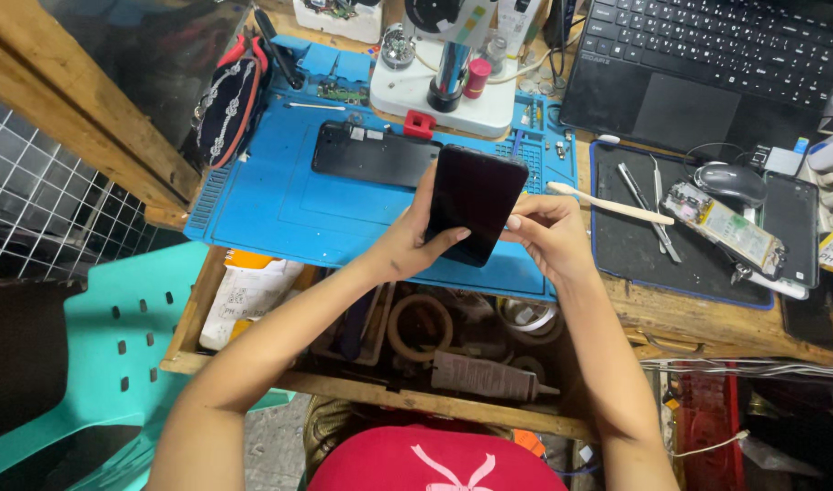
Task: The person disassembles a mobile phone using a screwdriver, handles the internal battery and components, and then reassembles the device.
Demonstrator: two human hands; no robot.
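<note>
My left hand (415, 238) grips a black smartphone (473, 202) by its lower left edge, tilted above the blue work mat (280, 205). My right hand (546, 235) steadies the phone's right edge and also holds a thin cream-coloured stick tool (607, 205) that points off to the right. A second dark phone body (373, 153) lies flat on the mat just behind the held phone.
A white microscope base (444, 95) stands at the mat's far edge. A laptop (707, 64) is at the back right. On the dark mat (630, 245) lie tweezers, a mouse, a circuit board and another phone. An open drawer (416, 341) holds tape rolls and a glue tube. A teal chair stands at left.
</note>
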